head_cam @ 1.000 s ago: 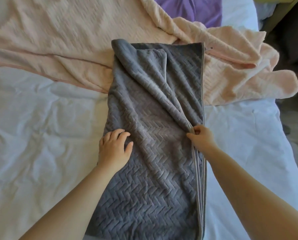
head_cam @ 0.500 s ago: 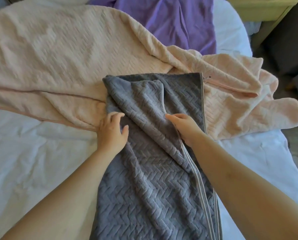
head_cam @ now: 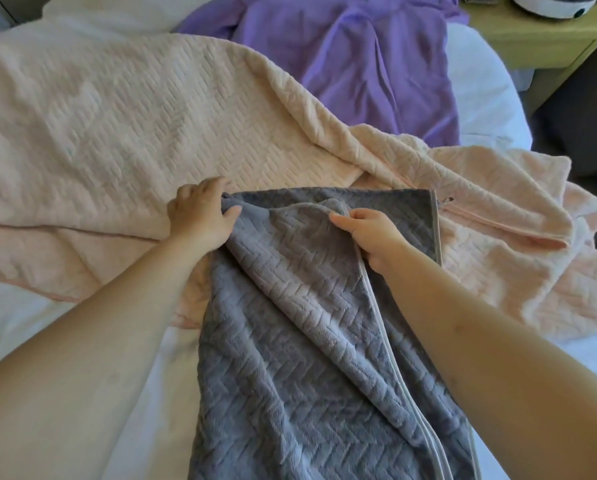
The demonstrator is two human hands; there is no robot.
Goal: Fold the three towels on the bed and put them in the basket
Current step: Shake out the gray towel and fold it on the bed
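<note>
the left hand [head_cam: 200,216] grips the far left corner of the grey towel [head_cam: 290,341], fingers curled over the fold and thumb pressed on top of the cloth, so the hand is closed on that corner. the right hand [head_cam: 373,233] pinches the pale piped hem of an upper layer of the same towel near its far end, fingers together on the edge with the index finger stretched out along it.

the grey towel lies lengthwise toward the person, folded into a long strip with a herringbone weave, its layered hems running down the right side. its far end rests on top of the pink towel [head_cam: 117,133], which is spread wide and rumpled across the bed [head_cam: 30,306] and has the same raised pattern. a small tag [head_cam: 446,199] shows on the pink towel just right of the grey towel's far right corner; any writing on it is too small to read.

beyond the pink towel lies the purple towel [head_cam: 359,57], crumpled and unfolded on the white sheet. at the far right stands a yellowish bedside table [head_cam: 539,39] with a white and dark round object [head_cam: 553,3] on it, cut off by the frame edge; what it is cannot be told. no readable lettering appears anywhere.
</note>
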